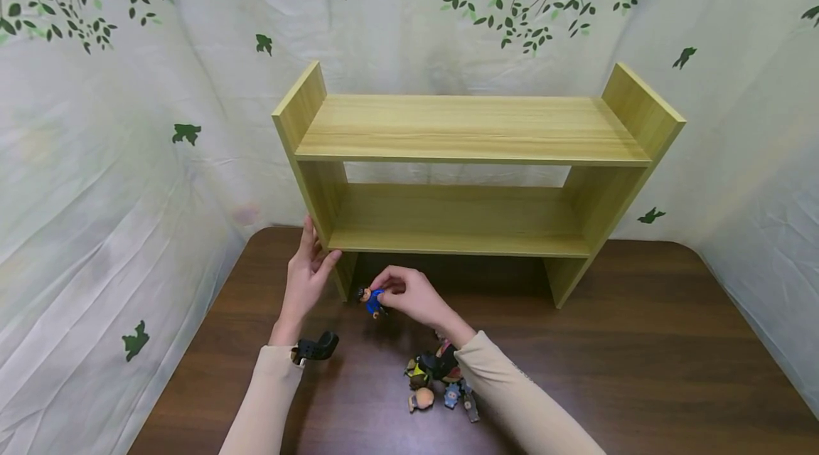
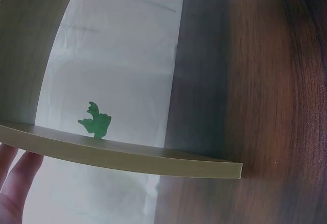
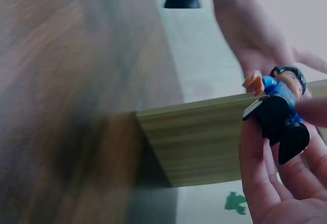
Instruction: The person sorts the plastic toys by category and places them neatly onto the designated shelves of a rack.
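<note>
A small toy figure [image 1: 373,302] with dark hair, a blue top and black legs is pinched between the thumb and fingers of my right hand [image 1: 412,295]. In the right wrist view the figure [image 3: 283,109] lies tilted across the fingers. It is in front of the lower left of a pale wooden shelf [image 1: 457,245]. My left hand [image 1: 307,277] holds the shelf's left side panel, fingers along the outside and thumb across the front edge. Fingertips [image 2: 25,170] show beneath that panel [image 2: 127,158] in the left wrist view.
Several other toy figures [image 1: 420,399] lie in a pile on the brown table [image 1: 614,370], partly hidden by my right forearm. The shelf's top board [image 1: 473,128] has raised side panels. A white cloth [image 1: 409,35] printed with leaves hangs behind.
</note>
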Motion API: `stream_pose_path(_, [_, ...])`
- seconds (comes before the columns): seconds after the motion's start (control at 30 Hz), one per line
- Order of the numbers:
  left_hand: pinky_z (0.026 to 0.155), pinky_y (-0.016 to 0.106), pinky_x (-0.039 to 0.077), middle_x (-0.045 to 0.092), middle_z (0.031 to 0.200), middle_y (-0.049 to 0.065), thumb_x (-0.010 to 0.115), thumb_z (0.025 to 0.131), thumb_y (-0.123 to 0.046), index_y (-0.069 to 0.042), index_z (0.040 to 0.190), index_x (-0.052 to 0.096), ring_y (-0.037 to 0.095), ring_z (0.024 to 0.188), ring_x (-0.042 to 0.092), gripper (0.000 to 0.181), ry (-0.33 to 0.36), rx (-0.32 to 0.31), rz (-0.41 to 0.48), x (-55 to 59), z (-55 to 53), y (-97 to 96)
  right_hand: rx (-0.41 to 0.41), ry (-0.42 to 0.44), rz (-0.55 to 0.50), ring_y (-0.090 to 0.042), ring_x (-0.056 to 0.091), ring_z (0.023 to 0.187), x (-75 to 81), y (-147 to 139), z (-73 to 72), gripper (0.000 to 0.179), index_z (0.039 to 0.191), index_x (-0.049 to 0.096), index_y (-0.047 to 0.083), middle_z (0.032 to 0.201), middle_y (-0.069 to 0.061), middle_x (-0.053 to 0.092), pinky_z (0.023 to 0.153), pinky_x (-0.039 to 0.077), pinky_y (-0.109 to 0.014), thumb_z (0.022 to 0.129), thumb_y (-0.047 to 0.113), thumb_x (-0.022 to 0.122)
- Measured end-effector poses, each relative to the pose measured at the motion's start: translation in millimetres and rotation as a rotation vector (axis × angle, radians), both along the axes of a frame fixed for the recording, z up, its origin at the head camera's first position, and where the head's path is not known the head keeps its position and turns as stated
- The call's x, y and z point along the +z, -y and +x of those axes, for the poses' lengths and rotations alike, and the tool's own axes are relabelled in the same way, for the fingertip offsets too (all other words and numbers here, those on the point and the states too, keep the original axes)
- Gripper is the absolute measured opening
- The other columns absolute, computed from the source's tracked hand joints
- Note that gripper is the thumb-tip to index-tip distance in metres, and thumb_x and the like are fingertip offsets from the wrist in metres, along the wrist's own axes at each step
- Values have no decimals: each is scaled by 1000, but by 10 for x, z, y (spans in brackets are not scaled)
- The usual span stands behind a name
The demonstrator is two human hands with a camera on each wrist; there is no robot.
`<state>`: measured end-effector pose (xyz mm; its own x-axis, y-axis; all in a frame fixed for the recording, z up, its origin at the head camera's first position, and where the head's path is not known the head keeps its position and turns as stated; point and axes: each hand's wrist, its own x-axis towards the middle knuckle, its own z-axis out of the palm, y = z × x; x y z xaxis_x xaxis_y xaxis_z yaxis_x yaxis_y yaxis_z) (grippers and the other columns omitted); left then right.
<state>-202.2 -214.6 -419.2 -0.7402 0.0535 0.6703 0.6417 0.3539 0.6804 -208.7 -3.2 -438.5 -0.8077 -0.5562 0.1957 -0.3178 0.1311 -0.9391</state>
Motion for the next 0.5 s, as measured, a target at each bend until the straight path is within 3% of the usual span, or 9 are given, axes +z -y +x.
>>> stream_pose_path(0.13, [85,14,44,40,138,33,56,88,17,-27,154,7,54,111,49,93,-6,6,-7,-4,1,6,17,25,-53,-20,63,86,120,-31,19,15,102,65,-3,98,-14,67,75,50,-25,87,-1,67])
stream_pose_path(0.27, [85,14,44,42,138,32,56,88,16,-28,154,7,53,111,50,93,1,18,-15,-3,4,5,8,16,-106,-28,63,90,388,-70,115,16,103,62,-9,99,-20,65,77,51,-25,87,-4,66])
stream_pose_path(0.37, [85,15,44,42,138,32,56,89,15,-35,154,8,52,111,50,95,9,18,-10,-4,3,5,-7,1,-152,-30,63,93,570,-91,179,17,102,60,-11,100,-21,64,80,51,-27,87,-6,64])
stream_pose_path(0.5, [85,15,45,41,137,33,56,89,15,-42,152,10,53,112,49,96,13,4,8,-2,4,5,-45,-21,-179,-30,61,100,665,-79,174,23,110,59,-11,107,-22,63,87,50,-33,88,-7,63])
